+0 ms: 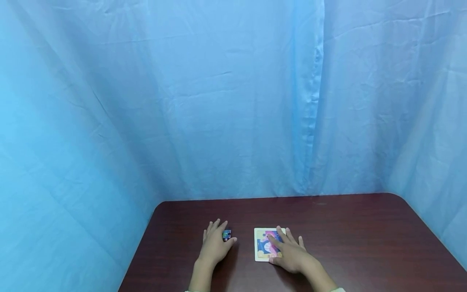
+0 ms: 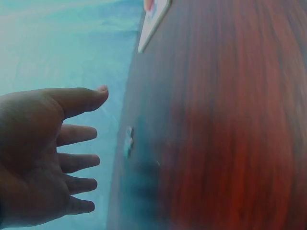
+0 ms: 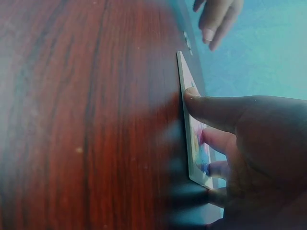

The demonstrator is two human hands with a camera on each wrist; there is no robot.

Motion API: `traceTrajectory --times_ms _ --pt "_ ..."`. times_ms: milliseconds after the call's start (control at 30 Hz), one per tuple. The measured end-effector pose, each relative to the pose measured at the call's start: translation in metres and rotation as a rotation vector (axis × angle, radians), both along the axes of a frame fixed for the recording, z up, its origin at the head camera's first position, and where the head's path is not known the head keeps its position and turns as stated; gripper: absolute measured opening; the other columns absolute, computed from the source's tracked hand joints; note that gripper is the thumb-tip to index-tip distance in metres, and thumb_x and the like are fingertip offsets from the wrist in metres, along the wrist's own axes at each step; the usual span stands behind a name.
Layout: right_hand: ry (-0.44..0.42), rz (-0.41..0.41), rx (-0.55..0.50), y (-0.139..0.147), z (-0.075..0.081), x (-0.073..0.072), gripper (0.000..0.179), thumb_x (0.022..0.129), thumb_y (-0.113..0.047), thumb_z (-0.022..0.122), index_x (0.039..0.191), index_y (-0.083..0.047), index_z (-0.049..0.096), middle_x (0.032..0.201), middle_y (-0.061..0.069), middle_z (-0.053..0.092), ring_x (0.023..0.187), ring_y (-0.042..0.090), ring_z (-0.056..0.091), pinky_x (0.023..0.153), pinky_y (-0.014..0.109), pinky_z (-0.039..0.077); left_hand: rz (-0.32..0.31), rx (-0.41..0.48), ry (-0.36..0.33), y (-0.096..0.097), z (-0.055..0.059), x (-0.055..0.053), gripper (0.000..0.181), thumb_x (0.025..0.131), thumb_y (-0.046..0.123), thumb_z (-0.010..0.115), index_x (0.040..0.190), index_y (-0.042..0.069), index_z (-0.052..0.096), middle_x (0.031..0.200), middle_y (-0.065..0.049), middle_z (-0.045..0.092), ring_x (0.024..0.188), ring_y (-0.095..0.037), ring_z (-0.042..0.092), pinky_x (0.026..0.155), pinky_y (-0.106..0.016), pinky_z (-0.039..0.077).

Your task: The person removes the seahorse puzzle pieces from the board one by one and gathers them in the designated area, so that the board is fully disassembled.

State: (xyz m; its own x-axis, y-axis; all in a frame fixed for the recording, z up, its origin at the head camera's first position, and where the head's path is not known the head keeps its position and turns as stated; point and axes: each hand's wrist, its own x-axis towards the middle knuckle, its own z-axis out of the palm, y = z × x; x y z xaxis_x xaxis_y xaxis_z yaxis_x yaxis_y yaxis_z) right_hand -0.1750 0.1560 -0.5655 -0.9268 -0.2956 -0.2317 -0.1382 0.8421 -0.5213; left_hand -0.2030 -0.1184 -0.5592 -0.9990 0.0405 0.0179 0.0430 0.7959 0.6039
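Observation:
A small square jigsaw puzzle with a white frame (image 1: pixel 256 245) lies flat on the table, its picture in pink, blue and yellow. My right hand (image 1: pixel 293 256) rests over its right half, thumb at the near edge and fingers spread across the picture, partly hiding it. To the left lies a loose dark blue puzzle piece (image 1: pixel 226 234) with a green patch. My left hand (image 1: pixel 213 245) hovers just beside it, between thumb and index finger in the head view. In the left wrist view the left hand's fingers are straight and apart from the piece (image 2: pixel 128 142).
The dark reddish-brown wooden table (image 1: pixel 365 243) has rounded far corners. Light blue curtains (image 1: pixel 233 101) hang behind it and along both sides. A gap of bare tabletop separates the loose piece from the framed puzzle.

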Motion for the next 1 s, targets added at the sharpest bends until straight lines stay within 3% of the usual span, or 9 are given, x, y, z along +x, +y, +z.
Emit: traceTrajectory --times_ms 133,567,1000 --pt "-0.001 -0.001 0.013 0.000 -0.001 -0.001 0.075 0.096 -0.044 0.075 0.161 -0.021 0.045 0.177 0.018 0.019 0.163 0.050 0.012 0.121 0.083 0.005 -0.013 0.011 0.067 0.011 0.005 0.001 0.060 0.093 0.029 0.081 0.145 0.006 0.063 0.161 -0.025 0.049 0.156 -0.052 0.034 0.124 -0.075 0.022" --pt "0.020 -0.007 0.018 -0.001 -0.002 0.000 0.074 0.096 -0.044 0.073 0.160 -0.020 0.046 0.176 0.020 0.021 0.163 0.050 0.013 0.121 0.083 0.006 -0.140 -0.062 0.148 0.039 0.013 0.015 0.049 0.094 0.027 0.080 0.138 0.007 0.069 0.159 -0.021 0.053 0.154 -0.049 0.039 0.122 -0.074 0.028" --pt "0.014 -0.006 0.012 0.000 -0.002 0.000 0.073 0.097 -0.043 0.073 0.160 -0.021 0.046 0.176 0.020 0.022 0.163 0.051 0.014 0.121 0.083 0.006 -0.176 -0.122 0.176 0.054 0.007 0.019 0.043 0.093 0.027 0.080 0.133 0.011 0.072 0.156 -0.019 0.056 0.152 -0.048 0.043 0.120 -0.074 0.032"
